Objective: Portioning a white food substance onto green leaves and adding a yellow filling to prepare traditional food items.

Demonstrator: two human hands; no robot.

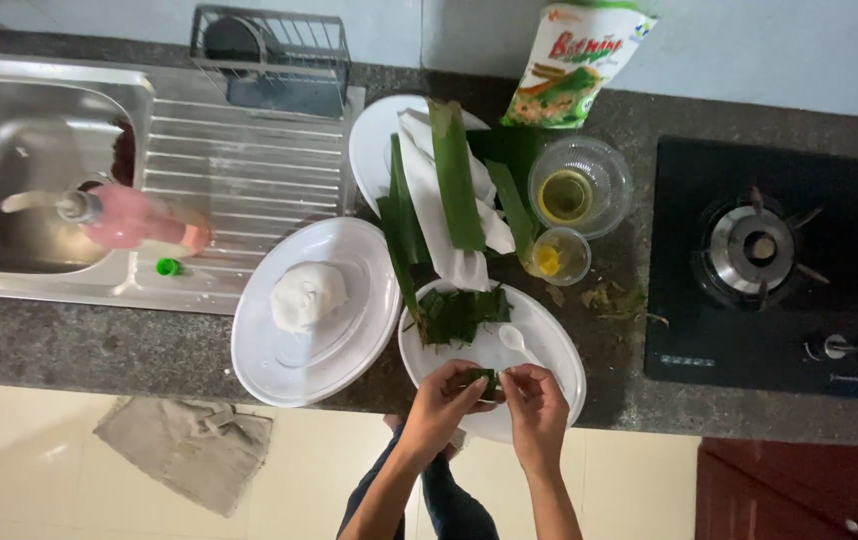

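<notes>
Where the counter meets the steel sink point(9, 100) at far left, a pink bottle point(139, 220) lies on its side across the basin edge and draining board, a small green cap point(168, 266) just beside it. A wire rack point(271, 60) stands behind. Next comes a white oval plate point(349, 330) bearing a lump of white dough point(307, 295). Beyond it, long green leaf strips point(454, 175) lie across a white plate point(374, 140) at the back, near a printed packet point(569, 65), a clear bowl of oil point(579, 185) and a small cup of yellow filling point(557, 257). At the front, another white plate point(559, 350) holds cut leaf pieces point(459, 312) and a white spoon point(512, 338). Over its near rim, the left hand point(444, 395) and right hand point(537, 405) meet, fingertips pinched together on a small folded leaf piece point(484, 382). A black gas hob point(769, 250) sits well apart at right.
</notes>
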